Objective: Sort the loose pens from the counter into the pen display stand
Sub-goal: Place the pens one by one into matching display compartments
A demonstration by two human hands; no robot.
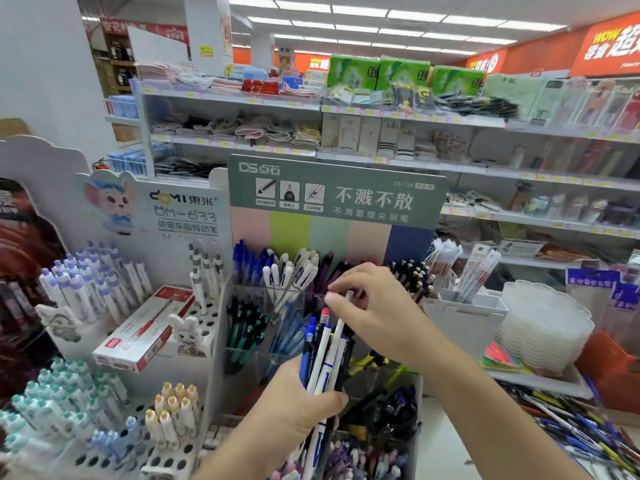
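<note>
My left hand (294, 400) grips a bundle of pens (323, 355), blue, white and black, held upright in front of the pen display stand (332, 199). My right hand (374, 306) pinches the top of one white pen (341, 323) in the bundle, its fingers curled round the pen's end. The stand has a green header and clear compartments (252, 355) holding blue, white, dark and teal pens. Loose pens (575, 427) lie in a heap on the counter at the lower right.
A white stand with a mouse picture (187, 216) holding pastel pens stands to the left, with a red and white box (145, 327) lying on it. A white bin of packaged refills (464, 303) and stacked white trays (543, 323) sit on the right. Shop shelves run behind.
</note>
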